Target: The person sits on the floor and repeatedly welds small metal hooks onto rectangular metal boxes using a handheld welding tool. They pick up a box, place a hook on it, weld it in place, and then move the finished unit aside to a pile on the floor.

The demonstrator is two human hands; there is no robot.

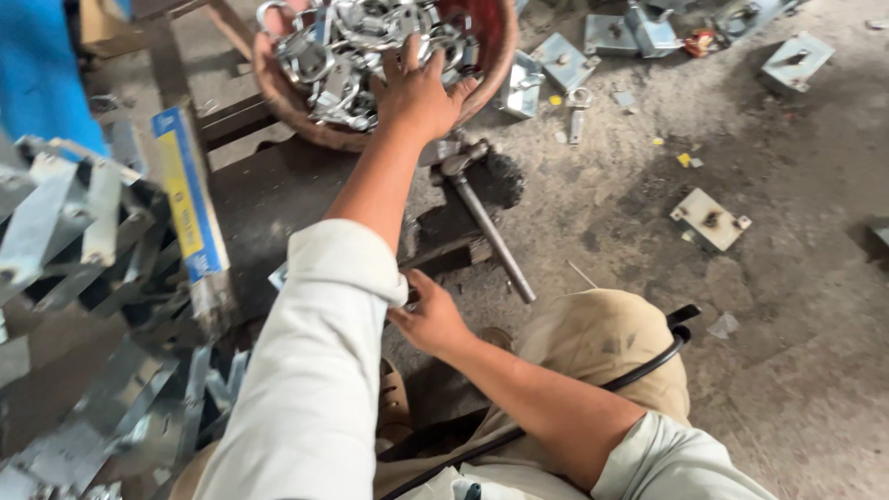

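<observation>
On the left, galvanized steel strips [83, 278] lie stacked. My left hand [419, 93] reaches into the round basin [491, 56], fingers spread over the shiny metal clamps [352, 46]; picking one looks underway, a firm pinch comes next. My right hand [428, 319] waits low, whether it grips anything, I cannot tell.

A rough grey concrete floor [787, 306] is littered with metal brackets [709, 219]. Dark wooden boards [241, 116] lie at left, in daylight.
</observation>
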